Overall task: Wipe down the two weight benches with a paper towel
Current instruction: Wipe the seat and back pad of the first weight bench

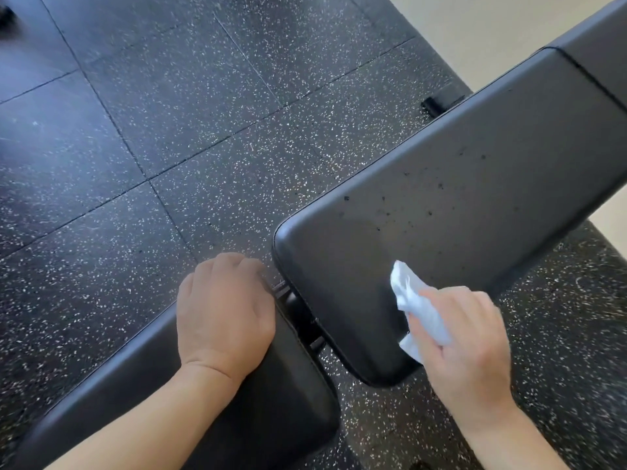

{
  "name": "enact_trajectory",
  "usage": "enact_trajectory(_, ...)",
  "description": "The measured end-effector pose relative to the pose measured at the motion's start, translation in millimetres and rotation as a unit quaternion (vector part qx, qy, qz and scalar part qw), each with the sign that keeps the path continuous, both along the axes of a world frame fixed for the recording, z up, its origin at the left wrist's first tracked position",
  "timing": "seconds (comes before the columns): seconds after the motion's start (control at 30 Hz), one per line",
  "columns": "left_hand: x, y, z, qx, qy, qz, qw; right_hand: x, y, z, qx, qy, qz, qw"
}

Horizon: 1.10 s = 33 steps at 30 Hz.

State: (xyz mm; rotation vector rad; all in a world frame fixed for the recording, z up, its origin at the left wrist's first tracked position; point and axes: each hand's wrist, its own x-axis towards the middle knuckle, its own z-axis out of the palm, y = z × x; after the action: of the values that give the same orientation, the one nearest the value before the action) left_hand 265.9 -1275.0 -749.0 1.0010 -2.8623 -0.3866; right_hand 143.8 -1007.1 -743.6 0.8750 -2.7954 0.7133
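A black padded bench back pad (pixel 458 184) runs from the centre up to the right, with dark specks scattered on its surface. A second black pad (pixel 278 401) lies at the lower left, across a narrow gap with black metal frame parts (pixel 307 320). My right hand (pixel 471 347) grips a crumpled white paper towel (pixel 414 300) pressed on the near end of the back pad. My left hand (pixel 224 310) rests as a closed fist on the upper corner of the lower pad, holding nothing that I can see.
Dark speckled rubber floor tiles (pixel 169 130) surround the bench. A black frame foot (pixel 437 105) shows beyond the back pad. A pale wall or floor strip (pixel 475 25) lies at the upper right. Another pad section (pixel 604 49) continues past a seam.
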Motion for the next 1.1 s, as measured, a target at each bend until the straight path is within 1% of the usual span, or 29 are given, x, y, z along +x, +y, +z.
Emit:
enact_trajectory(0.1,0.1,-0.4,0.4,0.004,0.003,-0.001,1.000,7.0,-48.1,0.7,-0.019,0.006,-0.062,0.998)
enact_trajectory(0.27,-0.2,2.2,3.9,0.014,-0.004,0.005,1.000,20.9,-138.1,4.8,0.010,0.000,-0.039,0.999)
enact_trajectory(0.37,-0.7,3.0,5.8,0.019,-0.012,0.004,1.000,22.0,-153.7,9.1,0.006,-0.005,-0.033,0.999)
enact_trajectory(0.47,-1.5,3.4,8.8,0.030,-0.014,0.004,0.999,23.5,-125.6,10.6,0.023,0.016,0.043,0.999)
enact_trajectory(0.5,-1.2,4.1,10.6,0.033,-0.016,0.005,0.999,20.5,-107.5,10.1,0.026,0.020,0.053,0.998)
enact_trajectory(0.57,-0.7,5.2,12.9,0.034,-0.017,0.000,0.999,7.0,-65.0,8.6,0.023,0.017,0.019,0.999)
enact_trajectory(0.67,0.7,4.5,12.4,0.042,-0.008,0.001,0.999,-20.4,-9.6,10.3,0.008,-0.010,-0.079,0.997)
enact_trajectory(0.73,1.8,4.1,12.7,0.059,0.013,0.002,0.998,-25.5,-6.1,11.9,-0.001,-0.022,-0.113,0.993)
enact_trajectory(0.77,2.3,3.6,12.0,0.068,0.025,-0.002,0.997,-21.0,-14.5,12.0,0.011,-0.022,-0.118,0.993)
enact_trajectory(0.83,2.4,1.0,10.4,0.077,0.041,-0.004,0.996,-1.1,-45.4,10.3,0.050,-0.008,-0.084,0.995)
enact_trajectory(0.9,1.9,0.6,9.3,0.081,0.039,-0.003,0.996,24.0,-78.3,7.4,0.039,0.002,-0.018,0.999)
enact_trajectory(0.97,0.3,-0.1,10.2,0.091,0.029,-0.001,0.995,39.5,-101.7,7.9,0.019,0.006,0.013,1.000)
enact_trajectory(1.03,-1.8,-0.6,14.0,0.104,0.014,-0.003,0.994,41.5,-108.5,12.0,0.012,-0.001,0.017,1.000)
enact_trajectory(1.1,-5.0,-1.9,17.9,0.125,0.004,0.014,0.992,35.3,-99.8,15.1,0.027,0.006,0.054,0.998)
